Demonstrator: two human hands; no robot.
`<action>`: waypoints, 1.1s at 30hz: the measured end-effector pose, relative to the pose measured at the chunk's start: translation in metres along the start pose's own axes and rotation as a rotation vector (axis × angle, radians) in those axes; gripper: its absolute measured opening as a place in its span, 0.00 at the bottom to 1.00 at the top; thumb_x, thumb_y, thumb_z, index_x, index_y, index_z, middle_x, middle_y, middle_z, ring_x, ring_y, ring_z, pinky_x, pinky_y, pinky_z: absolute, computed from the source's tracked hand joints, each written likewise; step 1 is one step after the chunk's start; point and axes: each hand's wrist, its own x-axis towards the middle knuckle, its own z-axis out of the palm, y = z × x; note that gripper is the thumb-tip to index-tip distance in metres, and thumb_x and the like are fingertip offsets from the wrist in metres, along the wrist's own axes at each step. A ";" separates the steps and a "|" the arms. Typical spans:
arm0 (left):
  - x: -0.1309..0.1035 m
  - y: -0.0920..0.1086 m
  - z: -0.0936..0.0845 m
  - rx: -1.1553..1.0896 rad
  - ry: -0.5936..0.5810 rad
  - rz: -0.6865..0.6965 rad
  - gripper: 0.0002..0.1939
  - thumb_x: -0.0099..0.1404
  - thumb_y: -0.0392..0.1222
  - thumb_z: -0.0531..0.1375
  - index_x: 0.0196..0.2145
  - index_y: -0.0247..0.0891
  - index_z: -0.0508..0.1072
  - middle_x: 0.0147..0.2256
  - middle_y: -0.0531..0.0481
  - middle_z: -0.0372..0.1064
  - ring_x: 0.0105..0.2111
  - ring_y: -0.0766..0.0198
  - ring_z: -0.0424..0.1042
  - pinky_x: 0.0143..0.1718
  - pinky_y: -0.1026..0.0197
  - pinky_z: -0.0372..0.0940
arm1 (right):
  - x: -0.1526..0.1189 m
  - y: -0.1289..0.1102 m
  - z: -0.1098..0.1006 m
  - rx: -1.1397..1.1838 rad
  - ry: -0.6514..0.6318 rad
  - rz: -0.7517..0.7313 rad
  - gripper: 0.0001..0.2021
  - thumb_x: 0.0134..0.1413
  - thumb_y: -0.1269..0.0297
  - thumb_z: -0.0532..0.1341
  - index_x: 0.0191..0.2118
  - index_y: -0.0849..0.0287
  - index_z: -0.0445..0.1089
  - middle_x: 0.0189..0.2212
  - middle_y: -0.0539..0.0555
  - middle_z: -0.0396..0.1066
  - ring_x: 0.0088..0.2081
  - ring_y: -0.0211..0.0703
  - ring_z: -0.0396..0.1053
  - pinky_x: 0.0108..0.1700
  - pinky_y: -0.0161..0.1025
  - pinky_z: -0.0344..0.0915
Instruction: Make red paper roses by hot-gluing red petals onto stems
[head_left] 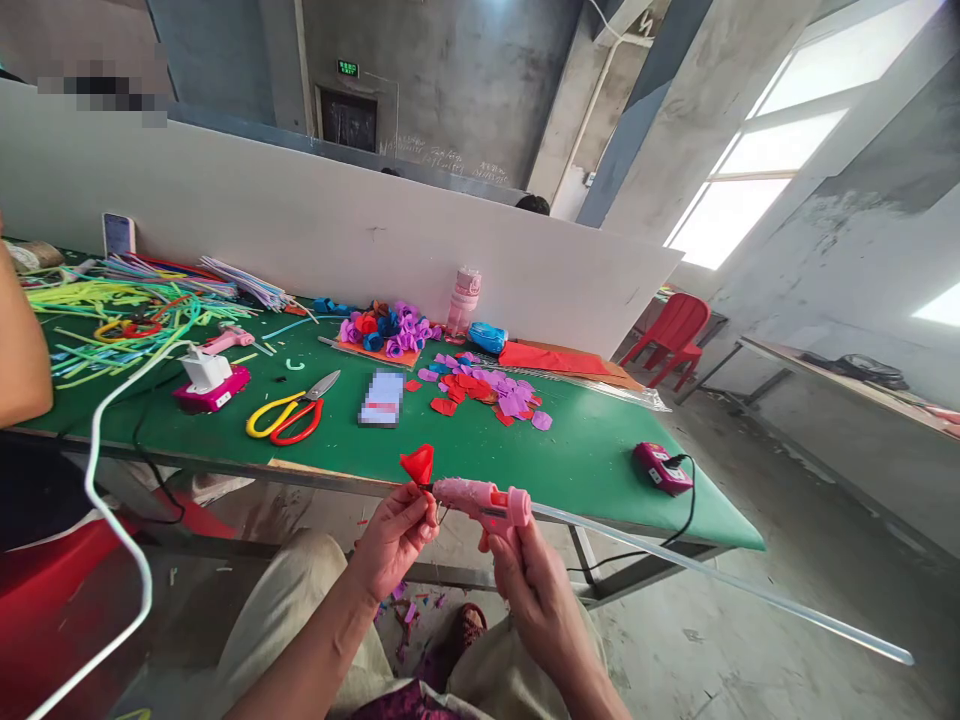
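A small red paper flower (418, 464) is pinched by its base in the fingers of my left hand (399, 530). My right hand (531, 575) is wrapped round the handle of a pink hot glue gun (480, 500). The gun's dark nozzle points left and meets the base of the flower; whether glue is coming out cannot be made out. A long clear glue stick (720, 575) runs out of the gun's back end, down to the right. Both hands are held in front of the green table's near edge, above my lap.
On the green table (465, 465) lie scissors (292, 412), a phone (381, 398), loose paper petals (487, 385) and finished-looking paper flowers (390, 328). Power blocks (664, 468) with cables sit at right and left. A white partition (337, 230) stands behind. At left is another person's arm (21, 340).
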 end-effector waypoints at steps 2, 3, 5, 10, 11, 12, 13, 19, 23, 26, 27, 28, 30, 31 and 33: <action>0.000 -0.001 -0.001 0.000 0.006 -0.001 0.09 0.51 0.35 0.68 0.28 0.35 0.71 0.22 0.53 0.67 0.22 0.73 0.63 0.23 0.69 0.56 | -0.001 -0.001 0.000 -0.010 -0.008 0.009 0.14 0.63 0.60 0.49 0.50 0.57 0.62 0.25 0.50 0.66 0.20 0.36 0.59 0.22 0.33 0.59; 0.001 -0.001 -0.002 -0.002 0.009 -0.002 0.09 0.51 0.35 0.68 0.28 0.35 0.71 0.22 0.53 0.67 0.22 0.73 0.63 0.23 0.69 0.56 | -0.001 -0.001 0.000 -0.013 -0.009 0.008 0.13 0.63 0.60 0.49 0.49 0.57 0.63 0.25 0.50 0.66 0.20 0.36 0.59 0.22 0.33 0.59; 0.001 -0.002 -0.003 -0.011 0.010 -0.001 0.09 0.51 0.35 0.68 0.29 0.35 0.72 0.23 0.53 0.67 0.22 0.73 0.63 0.23 0.69 0.56 | -0.002 0.000 -0.001 -0.016 -0.005 0.001 0.11 0.62 0.61 0.50 0.47 0.57 0.63 0.26 0.51 0.68 0.20 0.36 0.60 0.22 0.33 0.59; 0.000 0.000 0.001 -0.031 -0.014 0.005 0.07 0.51 0.33 0.68 0.27 0.35 0.72 0.24 0.52 0.67 0.23 0.73 0.63 0.23 0.68 0.56 | -0.002 -0.002 -0.001 -0.062 0.024 -0.007 0.11 0.62 0.60 0.49 0.46 0.57 0.62 0.25 0.51 0.68 0.20 0.37 0.60 0.22 0.34 0.59; 0.000 0.000 0.002 -0.026 -0.019 0.007 0.07 0.51 0.33 0.68 0.27 0.35 0.72 0.24 0.52 0.67 0.23 0.73 0.63 0.23 0.68 0.56 | -0.002 -0.003 -0.002 -0.075 0.029 -0.007 0.11 0.62 0.60 0.49 0.46 0.58 0.63 0.25 0.51 0.68 0.20 0.37 0.60 0.21 0.34 0.58; 0.000 0.000 0.003 -0.020 -0.023 0.008 0.07 0.51 0.34 0.68 0.27 0.35 0.72 0.23 0.52 0.67 0.23 0.73 0.62 0.23 0.69 0.56 | -0.001 -0.003 -0.002 -0.085 0.032 -0.008 0.11 0.62 0.60 0.49 0.45 0.58 0.63 0.25 0.51 0.68 0.20 0.37 0.60 0.21 0.34 0.58; -0.001 0.000 0.004 -0.015 -0.024 0.008 0.07 0.51 0.34 0.68 0.27 0.35 0.72 0.23 0.52 0.66 0.23 0.73 0.62 0.23 0.69 0.56 | -0.001 -0.003 -0.001 -0.091 0.034 -0.011 0.11 0.62 0.61 0.49 0.45 0.58 0.63 0.25 0.52 0.68 0.20 0.37 0.60 0.21 0.33 0.58; 0.000 -0.001 0.001 -0.011 -0.011 -0.003 0.09 0.50 0.35 0.68 0.27 0.34 0.72 0.23 0.52 0.67 0.22 0.73 0.62 0.23 0.70 0.56 | -0.003 -0.002 0.000 -0.064 0.020 -0.027 0.10 0.63 0.61 0.49 0.44 0.58 0.63 0.25 0.51 0.68 0.21 0.36 0.61 0.22 0.33 0.59; 0.002 -0.003 -0.002 -0.020 -0.015 0.008 0.08 0.51 0.34 0.68 0.27 0.34 0.71 0.22 0.51 0.68 0.22 0.73 0.63 0.23 0.69 0.56 | -0.004 0.000 0.001 -0.075 0.037 -0.055 0.12 0.63 0.63 0.49 0.48 0.59 0.62 0.26 0.51 0.69 0.23 0.36 0.63 0.23 0.32 0.60; 0.002 -0.004 -0.003 -0.028 -0.018 0.014 0.08 0.51 0.33 0.68 0.27 0.34 0.71 0.22 0.51 0.69 0.22 0.72 0.63 0.24 0.69 0.56 | -0.004 0.001 0.001 -0.095 0.057 -0.090 0.13 0.63 0.64 0.49 0.51 0.58 0.61 0.28 0.51 0.70 0.24 0.36 0.64 0.24 0.32 0.60; 0.002 -0.005 -0.003 -0.029 -0.018 0.012 0.07 0.52 0.33 0.67 0.27 0.34 0.71 0.22 0.51 0.69 0.22 0.72 0.63 0.24 0.69 0.56 | -0.005 0.002 0.001 -0.103 0.062 -0.099 0.13 0.63 0.65 0.49 0.51 0.58 0.61 0.28 0.51 0.70 0.24 0.36 0.64 0.24 0.32 0.60; 0.002 -0.005 -0.003 -0.029 -0.018 0.010 0.07 0.52 0.34 0.67 0.28 0.34 0.71 0.22 0.51 0.69 0.22 0.73 0.63 0.24 0.69 0.56 | -0.005 0.002 0.001 -0.109 0.066 -0.105 0.13 0.63 0.65 0.49 0.52 0.58 0.60 0.28 0.50 0.70 0.24 0.37 0.64 0.24 0.32 0.60; 0.002 -0.005 -0.003 -0.026 -0.020 0.006 0.07 0.52 0.34 0.67 0.28 0.34 0.72 0.22 0.51 0.69 0.22 0.73 0.63 0.23 0.69 0.56 | -0.005 0.002 0.001 -0.119 0.067 -0.104 0.14 0.63 0.65 0.50 0.52 0.58 0.60 0.28 0.50 0.70 0.24 0.36 0.64 0.25 0.32 0.61; 0.002 -0.005 -0.003 -0.024 -0.022 0.004 0.07 0.52 0.34 0.67 0.28 0.34 0.72 0.23 0.51 0.69 0.22 0.73 0.63 0.23 0.69 0.56 | -0.005 0.001 0.000 -0.122 0.064 -0.098 0.14 0.63 0.65 0.50 0.53 0.58 0.59 0.28 0.50 0.70 0.24 0.36 0.64 0.25 0.32 0.61; 0.002 -0.004 -0.003 -0.022 -0.028 0.003 0.07 0.53 0.34 0.67 0.28 0.34 0.72 0.23 0.51 0.69 0.22 0.73 0.63 0.23 0.69 0.56 | -0.005 0.001 0.000 -0.123 0.056 -0.084 0.14 0.63 0.65 0.50 0.52 0.58 0.60 0.28 0.50 0.70 0.24 0.36 0.64 0.25 0.32 0.61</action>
